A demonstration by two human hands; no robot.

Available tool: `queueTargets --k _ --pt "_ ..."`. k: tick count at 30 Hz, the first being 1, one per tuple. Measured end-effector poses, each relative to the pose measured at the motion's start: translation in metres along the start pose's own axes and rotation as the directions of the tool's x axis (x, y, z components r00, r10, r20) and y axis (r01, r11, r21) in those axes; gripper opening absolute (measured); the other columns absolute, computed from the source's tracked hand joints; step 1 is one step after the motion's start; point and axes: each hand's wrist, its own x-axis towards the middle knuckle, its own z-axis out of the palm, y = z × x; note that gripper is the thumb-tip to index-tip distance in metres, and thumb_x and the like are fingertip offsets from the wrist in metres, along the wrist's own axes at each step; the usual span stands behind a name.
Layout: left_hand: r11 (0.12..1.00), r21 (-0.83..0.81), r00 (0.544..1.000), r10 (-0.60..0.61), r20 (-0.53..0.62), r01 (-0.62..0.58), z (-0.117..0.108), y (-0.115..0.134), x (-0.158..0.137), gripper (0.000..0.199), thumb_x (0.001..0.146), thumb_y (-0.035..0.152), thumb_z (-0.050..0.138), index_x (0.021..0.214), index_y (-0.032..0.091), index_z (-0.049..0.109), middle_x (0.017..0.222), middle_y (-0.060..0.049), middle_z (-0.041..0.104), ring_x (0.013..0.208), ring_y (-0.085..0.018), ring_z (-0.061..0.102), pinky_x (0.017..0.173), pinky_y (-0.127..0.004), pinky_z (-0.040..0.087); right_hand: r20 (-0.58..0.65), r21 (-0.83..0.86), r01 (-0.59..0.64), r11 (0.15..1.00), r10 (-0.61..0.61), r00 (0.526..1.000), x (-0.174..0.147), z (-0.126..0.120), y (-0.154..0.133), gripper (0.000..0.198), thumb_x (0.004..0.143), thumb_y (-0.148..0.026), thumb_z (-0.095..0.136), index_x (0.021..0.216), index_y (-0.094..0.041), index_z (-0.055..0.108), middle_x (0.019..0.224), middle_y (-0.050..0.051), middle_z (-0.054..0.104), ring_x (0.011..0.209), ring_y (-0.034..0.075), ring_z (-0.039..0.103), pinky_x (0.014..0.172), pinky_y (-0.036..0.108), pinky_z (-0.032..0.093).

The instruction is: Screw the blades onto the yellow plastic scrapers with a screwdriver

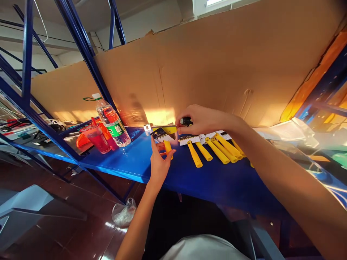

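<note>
My left hand (pixel 159 160) grips a yellow-handled tool (pixel 167 147) with its fingers around the handle. A black printed card (pixel 161 135) covers the tool's far end, so its exact kind is hidden. My right hand (pixel 196 119) is closed around a rounded black object (pixel 186 121), perhaps a handle, just right of the held tool. A yellow strip (pixel 170 129) lies between the two hands, behind the card. To the right, several similar yellow-handled tools (pixel 195 155) lie side by side, their far ends under black and white cards (pixel 189 139).
The blue shelf (pixel 116 168) carries a water bottle (pixel 115 124) and a red cup (pixel 97 139) at left. Cardboard (pixel 217 68) stands along the back. Blue metal posts (pixel 84 43) rise at left. Clear plastic wrapping (pixel 282 133) lies at right. A plastic bag (pixel 124 213) rests on the floor.
</note>
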Motion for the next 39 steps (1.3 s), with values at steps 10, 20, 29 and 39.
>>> queueTargets --k 10,20,29,39 --pt "0.994 0.104 1.0 -0.01 -0.007 0.011 -0.002 0.0 -0.002 0.054 0.09 0.051 0.091 0.129 0.026 0.063 0.108 -0.011 0.077 0.089 -0.031 0.079 0.072 -0.044 0.066 0.165 -0.068 -0.017 0.998 0.028 0.986 0.021 0.003 -0.017 0.013 0.089 -0.028 0.073 0.081 -0.018 0.075 0.066 0.001 0.063 0.059 0.012 0.044 0.06 0.032 0.027" --pt "0.99 -0.005 0.989 0.143 0.046 -0.143 -0.006 0.009 -0.002 0.081 0.079 0.036 0.096 0.144 0.024 0.049 0.132 -0.015 0.072 0.116 -0.033 0.076 0.088 -0.043 0.065 0.115 -0.093 0.025 0.995 -0.014 0.993 0.014 -0.012 -0.018 0.013 0.09 -0.028 0.072 0.082 -0.019 0.071 0.077 0.004 0.064 0.07 0.017 0.048 0.067 0.036 0.029" --pt "0.962 -0.268 0.996 0.068 0.055 -0.051 -0.006 -0.006 0.008 0.117 0.065 0.057 0.106 0.163 0.031 0.048 0.171 -0.018 0.051 0.158 -0.041 0.051 0.116 -0.048 0.056 -0.079 -0.084 0.126 0.989 -0.133 0.988 0.004 -0.022 -0.016 0.009 0.091 -0.026 0.07 0.086 -0.019 0.072 0.083 0.003 0.067 0.075 0.016 0.051 0.07 0.035 0.032" --pt "0.895 -0.445 0.996 -0.002 0.085 0.04 -0.01 -0.013 0.01 0.089 0.065 0.055 0.107 0.139 0.025 0.068 0.145 -0.018 0.072 0.135 -0.038 0.071 0.117 -0.057 0.057 0.038 -0.069 0.037 0.997 -0.035 0.999 0.019 -0.03 -0.046 0.015 0.09 -0.025 0.077 0.083 -0.019 0.066 0.078 0.002 0.056 0.075 0.016 0.047 0.067 0.036 0.029"
